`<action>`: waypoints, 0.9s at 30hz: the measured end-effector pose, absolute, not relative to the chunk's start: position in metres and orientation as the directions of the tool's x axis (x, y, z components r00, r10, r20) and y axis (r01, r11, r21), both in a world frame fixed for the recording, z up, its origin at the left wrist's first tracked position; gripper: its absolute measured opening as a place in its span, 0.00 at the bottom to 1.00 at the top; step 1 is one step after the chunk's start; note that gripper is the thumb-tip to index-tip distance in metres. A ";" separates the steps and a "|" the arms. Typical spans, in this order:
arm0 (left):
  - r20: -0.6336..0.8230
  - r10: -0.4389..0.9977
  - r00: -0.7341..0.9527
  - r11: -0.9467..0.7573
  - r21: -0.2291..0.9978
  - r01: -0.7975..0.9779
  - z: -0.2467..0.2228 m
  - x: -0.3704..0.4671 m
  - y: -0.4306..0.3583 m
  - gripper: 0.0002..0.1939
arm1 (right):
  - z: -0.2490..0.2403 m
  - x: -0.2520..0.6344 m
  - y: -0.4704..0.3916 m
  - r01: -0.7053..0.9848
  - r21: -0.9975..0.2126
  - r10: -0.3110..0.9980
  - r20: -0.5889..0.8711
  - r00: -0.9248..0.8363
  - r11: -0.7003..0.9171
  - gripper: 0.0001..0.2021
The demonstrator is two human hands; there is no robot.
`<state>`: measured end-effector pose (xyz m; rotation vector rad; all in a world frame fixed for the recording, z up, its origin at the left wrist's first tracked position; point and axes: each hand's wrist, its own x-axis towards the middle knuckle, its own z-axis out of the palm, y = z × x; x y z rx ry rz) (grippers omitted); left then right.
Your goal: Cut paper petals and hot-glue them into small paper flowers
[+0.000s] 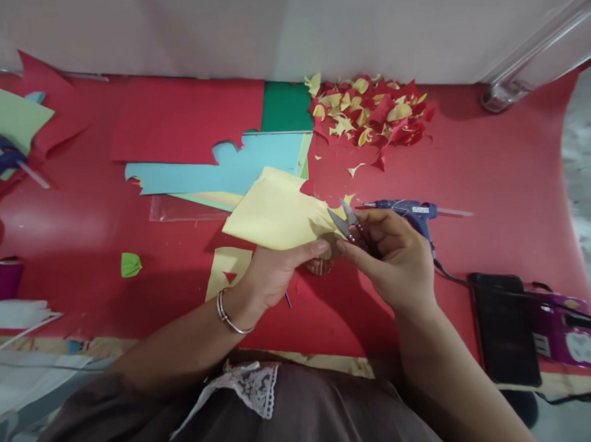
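Here's the left hand (273,272), holding the yellow paper (277,209) by its near edge above the desk (497,168), long axis running left to right. The right hand (400,254), closer to the ragged right end, grips the snips (348,226): blades parted, aimed forward and left at that end. Paper between them? Can't tell.

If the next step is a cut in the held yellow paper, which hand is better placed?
Probably the right hand: it holds the scissors, whose open blades are near the edge of the yellow paper. The left hand is holding that paper.
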<state>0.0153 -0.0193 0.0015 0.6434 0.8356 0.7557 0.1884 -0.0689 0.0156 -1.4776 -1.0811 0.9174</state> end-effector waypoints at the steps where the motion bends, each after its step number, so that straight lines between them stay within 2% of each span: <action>1: -0.410 0.807 0.425 0.560 0.760 -0.330 0.001 0.016 -0.020 0.19 | 0.015 0.188 -0.069 0.173 -0.984 0.953 0.002 0.304 -0.053 0.14; 4: -0.374 0.860 0.346 0.480 0.824 -0.301 0.003 0.017 -0.023 0.17 | 0.013 0.187 -0.068 0.172 -0.984 0.946 0.009 0.324 -0.050 0.15; 9: -0.315 0.946 0.073 0.323 0.932 -0.163 0.010 0.020 -0.029 0.15 | 0.009 0.186 -0.074 0.118 -0.991 0.919 -0.018 0.393 -0.069 0.16; 13: -0.245 0.968 -0.060 0.231 0.956 -0.182 0.015 0.023 -0.030 0.15 | 0.005 0.180 -0.082 0.124 -0.985 0.917 -0.059 0.394 -0.117 0.15; 15: -0.260 0.960 -0.109 0.231 0.947 -0.223 0.018 0.026 -0.030 0.17 | 0.006 0.175 -0.084 0.114 -0.984 0.926 -0.083 0.369 -0.134 0.15; 21: -0.351 0.934 -0.065 0.294 0.860 -0.418 0.026 0.036 -0.034 0.15 | 0.013 0.163 -0.083 -0.032 -0.994 0.947 -0.112 0.301 -0.107 0.15; 27: -0.378 0.924 0.055 0.359 0.811 -0.462 0.025 0.040 -0.037 0.14 | 0.006 0.164 -0.087 -0.075 -0.988 0.946 -0.152 0.285 -0.136 0.17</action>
